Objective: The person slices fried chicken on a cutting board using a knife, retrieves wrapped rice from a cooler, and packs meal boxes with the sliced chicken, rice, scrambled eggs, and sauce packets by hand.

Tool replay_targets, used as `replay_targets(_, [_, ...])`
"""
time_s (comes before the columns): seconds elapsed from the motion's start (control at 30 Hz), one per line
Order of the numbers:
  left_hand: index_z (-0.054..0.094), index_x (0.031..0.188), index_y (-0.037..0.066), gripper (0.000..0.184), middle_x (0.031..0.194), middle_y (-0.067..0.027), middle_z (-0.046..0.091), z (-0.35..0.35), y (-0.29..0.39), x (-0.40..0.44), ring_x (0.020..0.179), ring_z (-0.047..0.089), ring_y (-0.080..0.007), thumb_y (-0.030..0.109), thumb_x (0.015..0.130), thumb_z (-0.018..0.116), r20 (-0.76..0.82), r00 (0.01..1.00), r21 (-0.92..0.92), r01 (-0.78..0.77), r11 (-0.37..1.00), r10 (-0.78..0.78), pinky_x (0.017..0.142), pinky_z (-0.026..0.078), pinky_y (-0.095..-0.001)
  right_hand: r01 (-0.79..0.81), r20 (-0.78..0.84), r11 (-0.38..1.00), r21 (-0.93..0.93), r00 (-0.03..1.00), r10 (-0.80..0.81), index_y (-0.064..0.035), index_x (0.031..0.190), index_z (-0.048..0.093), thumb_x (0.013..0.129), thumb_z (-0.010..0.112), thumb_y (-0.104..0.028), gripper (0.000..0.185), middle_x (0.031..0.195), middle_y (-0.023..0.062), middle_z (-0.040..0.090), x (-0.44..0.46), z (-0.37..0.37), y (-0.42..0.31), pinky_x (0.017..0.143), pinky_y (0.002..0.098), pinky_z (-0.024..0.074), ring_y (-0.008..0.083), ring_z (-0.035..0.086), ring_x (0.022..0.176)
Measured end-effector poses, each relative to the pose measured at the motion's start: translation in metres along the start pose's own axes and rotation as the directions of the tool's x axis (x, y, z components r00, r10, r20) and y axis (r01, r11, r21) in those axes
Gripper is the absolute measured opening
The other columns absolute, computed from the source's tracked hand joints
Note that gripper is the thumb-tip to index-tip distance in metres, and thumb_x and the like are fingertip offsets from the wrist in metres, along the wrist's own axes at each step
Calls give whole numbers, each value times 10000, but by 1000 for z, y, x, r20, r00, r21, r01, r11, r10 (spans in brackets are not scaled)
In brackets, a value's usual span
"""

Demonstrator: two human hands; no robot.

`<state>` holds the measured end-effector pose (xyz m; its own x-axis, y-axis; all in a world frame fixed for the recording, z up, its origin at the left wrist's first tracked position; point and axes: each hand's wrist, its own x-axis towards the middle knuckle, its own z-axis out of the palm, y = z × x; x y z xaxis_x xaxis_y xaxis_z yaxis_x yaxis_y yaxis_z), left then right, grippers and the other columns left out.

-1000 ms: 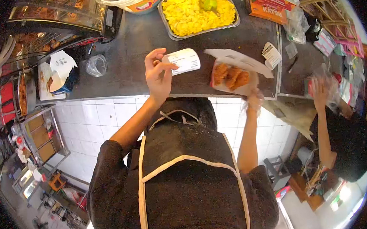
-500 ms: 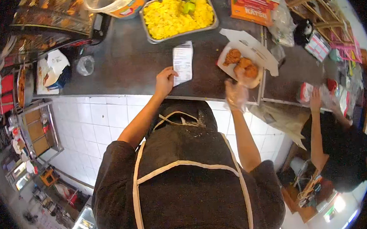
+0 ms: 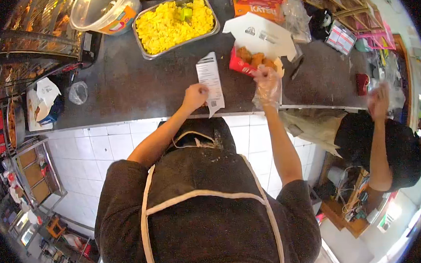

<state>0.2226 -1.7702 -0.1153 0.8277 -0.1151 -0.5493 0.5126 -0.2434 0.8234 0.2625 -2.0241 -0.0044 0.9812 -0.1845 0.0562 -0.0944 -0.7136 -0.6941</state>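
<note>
A long printed receipt (image 3: 210, 75) lies on the dark counter, its lower end bent at the front edge. Curled fingers of my bare left hand (image 3: 196, 97) are at the receipt's left side. My right hand (image 3: 267, 87), in a clear plastic glove, closes on the front right rim of a red takeaway box (image 3: 241, 66). Pieces of fried chicken (image 3: 256, 59) sit inside, partly hidden by those fingers. The box's white lid (image 3: 262, 32) stands open at the back.
A metal tray (image 3: 216, 31) of chopped yellow food and a plastic tub (image 3: 107, 14) stand at the back. An orange carton (image 3: 255, 10) is behind the box. At far right, a co-worker's hand (image 3: 379, 100) is over the counter.
My right hand has come up onto the box, whose red front now shows. The receipt's lower end has shifted towards the counter edge. The co-worker's arm has moved, and the whole view has shifted.
</note>
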Motion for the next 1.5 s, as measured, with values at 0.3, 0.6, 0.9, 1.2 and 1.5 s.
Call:
replay_targets(0.3, [467,1138,22,588,818,-224,656,23,39,32,784,637,-437,253,666,729,152,941,520,-337,785,303,695,520,-494,46,-42,995,94,998,-42,7,820,616,840,650,-189,200,693,98,607,-32,18,-10,568,316,472,164,573,598])
replay_targets(0.6, [632,928,55,253,822,-127,649,-347,-79,-97,762,640,-244,203,726,665,-953,249,171,-41,984,176,673,500,-359,-24,235,950,311,970,-53,-10,975,608,805,624,-31,172,713,32,573,-84,134,-65,439,220,416,117,511,494])
replay_targets(0.9, [587,936,28,257,852,-71,599,-656,-192,-217,797,541,-162,172,762,709,-941,-324,195,-272,942,101,731,457,-308,453,604,812,368,548,-579,-15,1352,423,789,689,-176,643,1172,215,595,-135,436,-463,913,397,465,289,579,1091])
replay_targets(1.2, [567,1235,51,720,1107,-182,647,-866,-224,-165,1038,611,-344,467,668,724,-947,182,318,404,858,265,906,482,-445,440,898,858,-266,437,54,-37,985,635,808,618,-205,244,880,126,656,-1,430,-414,755,356,490,223,612,849])
replay_targets(1.5, [589,1072,69,335,1012,-196,640,-844,-229,-183,958,608,-410,174,757,543,-827,549,454,524,721,122,817,485,-517,78,443,892,-445,885,143,-70,1281,507,834,588,-309,513,1145,234,576,-25,432,-461,913,421,447,367,554,1104])
